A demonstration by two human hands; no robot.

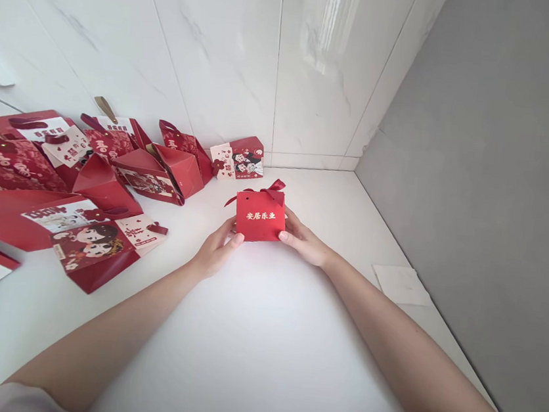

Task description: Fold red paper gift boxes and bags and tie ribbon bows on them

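Note:
A small red gift box [259, 216] with gold characters and a red ribbon on top stands upright on the white tabletop [258, 349]. My left hand [216, 249] grips its left side, thumb against the lower front corner. My right hand [304, 240] holds its right side, fingers curled behind and thumb at the front edge. Both hands are closed around the box.
Several red gift boxes and bags [80, 210] lie heaped on the left, some with cartoon pictures; one small box [238, 157] sits by the tiled wall. A white paper sheet [400, 284] lies at the right near the grey wall [494, 191].

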